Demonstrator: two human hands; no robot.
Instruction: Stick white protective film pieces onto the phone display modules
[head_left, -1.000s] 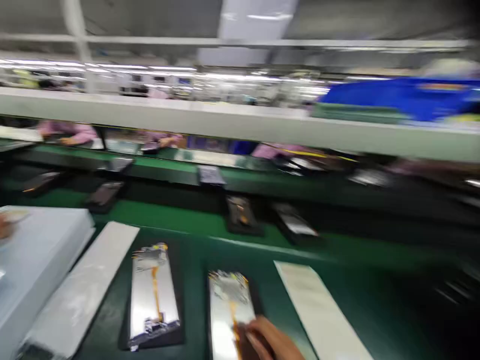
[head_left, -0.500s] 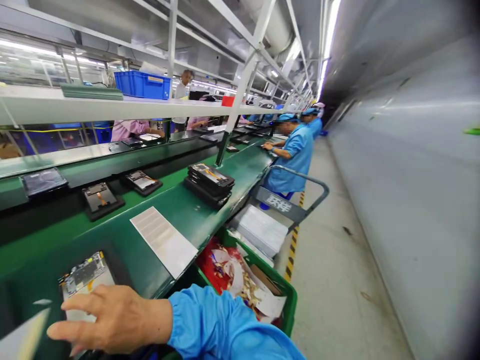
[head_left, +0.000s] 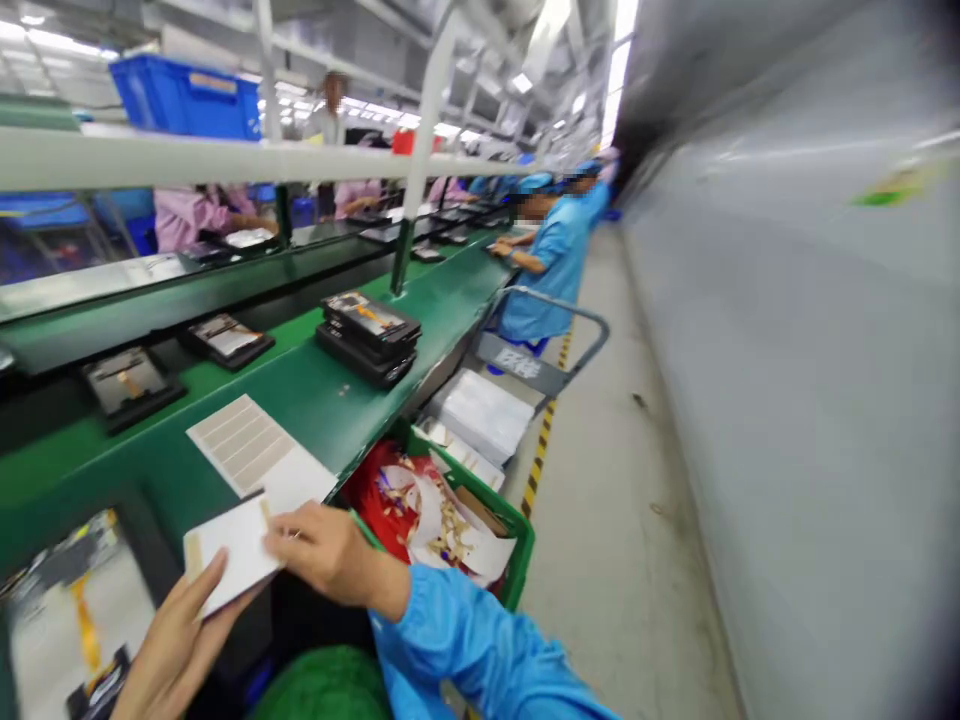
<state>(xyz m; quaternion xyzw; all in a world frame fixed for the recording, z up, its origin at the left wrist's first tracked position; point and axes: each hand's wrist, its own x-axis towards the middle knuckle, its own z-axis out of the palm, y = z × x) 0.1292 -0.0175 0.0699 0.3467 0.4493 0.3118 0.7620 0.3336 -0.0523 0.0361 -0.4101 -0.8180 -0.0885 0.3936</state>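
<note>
A thin white rectangular slab (head_left: 234,552) with tan strips along two opposite ends is held above the bench's front edge. My left hand (head_left: 176,640) grips it from below left, thumb on its face. At its right end my right hand (head_left: 334,553) pinches the edge by the tan strip; whether it has lifted the strip I cannot tell. At lower left lies an opened tablet-like device (head_left: 45,640) with an orange ribbon cable and a circuit board, near my left hand. Behind the slab lies a white sheet (head_left: 247,445) with tan strips.
On the green bench stands a stack of opened devices (head_left: 367,335); other devices (head_left: 131,385) lie on the belt. Below the edge are a green bin (head_left: 517,560) of scraps and a cart (head_left: 517,365). Co-workers in blue (head_left: 551,260) and pink (head_left: 187,215) sit farther along.
My right hand has left the device at lower left and moved right to the slab. My left hand has come into view holding the slab. The camera view has shifted.
</note>
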